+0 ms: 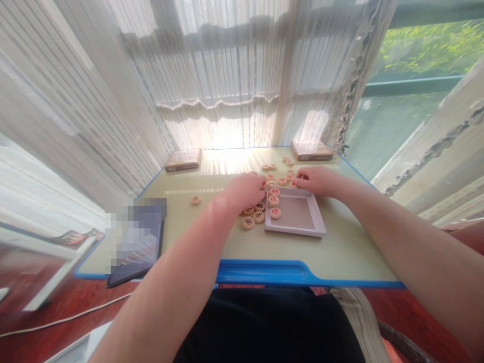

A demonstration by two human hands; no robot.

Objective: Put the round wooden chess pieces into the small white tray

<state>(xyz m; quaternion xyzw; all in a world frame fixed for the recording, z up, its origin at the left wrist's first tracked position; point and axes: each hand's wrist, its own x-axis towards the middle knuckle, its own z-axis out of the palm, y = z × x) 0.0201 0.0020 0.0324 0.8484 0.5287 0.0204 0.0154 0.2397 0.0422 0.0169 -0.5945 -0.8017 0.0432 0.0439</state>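
My left hand [245, 190] is closed at the left of a shallow white box [295, 233], its fingertips around a round wooden Chinese chess piece [263, 185] that is partly hidden. My right hand [314, 180] is at the box's far right corner, fingers curled on another Chinese chess piece [293, 184] with red marking. Inside the box, red-lettered pieces [275, 213] form a column along the left wall. Several black-lettered pieces [248, 222] lie on the table beside the box, some partly covered by my left hand. More loose pieces [282, 181] lie just beyond the box.
The pale table has a blue edge [260, 272]. A tablet [141, 247] lies at the left. Two flat boxes [184, 159] [312, 150] stand at the back corners. A single piece [195, 200] lies left of my hand; a few others [269, 167] lie further back. Curtains hang behind.
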